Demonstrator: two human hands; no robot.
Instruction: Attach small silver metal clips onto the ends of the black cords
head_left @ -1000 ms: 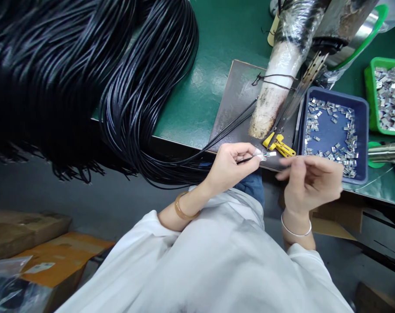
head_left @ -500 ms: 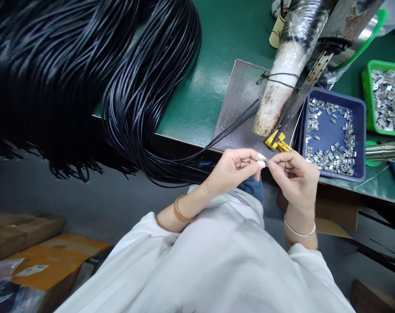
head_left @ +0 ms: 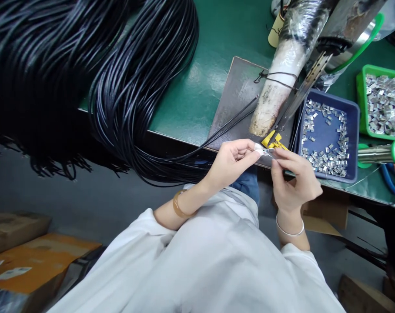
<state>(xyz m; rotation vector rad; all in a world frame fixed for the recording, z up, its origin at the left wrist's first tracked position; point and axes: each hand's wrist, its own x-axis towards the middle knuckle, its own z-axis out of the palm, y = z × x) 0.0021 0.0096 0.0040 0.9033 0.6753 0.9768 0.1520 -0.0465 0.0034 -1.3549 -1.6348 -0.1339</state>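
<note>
My left hand [head_left: 233, 157] pinches a small metal connector [head_left: 268, 151] between thumb and forefinger, both with white coverings at the tips. My right hand [head_left: 293, 176] is just to its right, thumb and forefinger curled in a pinch at the connector's right end; what is between them is too small to make out. A thin strand shows by these fingertips. Right behind the hands is a yellow clip-like piece [head_left: 275, 141] at the foot of a metal holder [head_left: 302, 93]. Two black cables [head_left: 230, 126] lie on the dark board [head_left: 232, 93], left of the wrapped post.
Bundled black cables [head_left: 145, 87] hang over the table edge at left. A slanted wrapped post [head_left: 279, 78] stands on the board. Right are a blue tray [head_left: 354, 130] of small metal shells, a green bin [head_left: 361, 93] of more, and a spool [head_left: 370, 153]. Cardboard boxes [head_left: 54, 256] sit lower left.
The right hand has drawn slightly back from the left fingertips, and its thumb has lowered, exposing more of the connector. The left hand has moved slightly up; the whole view has shifted.
</note>
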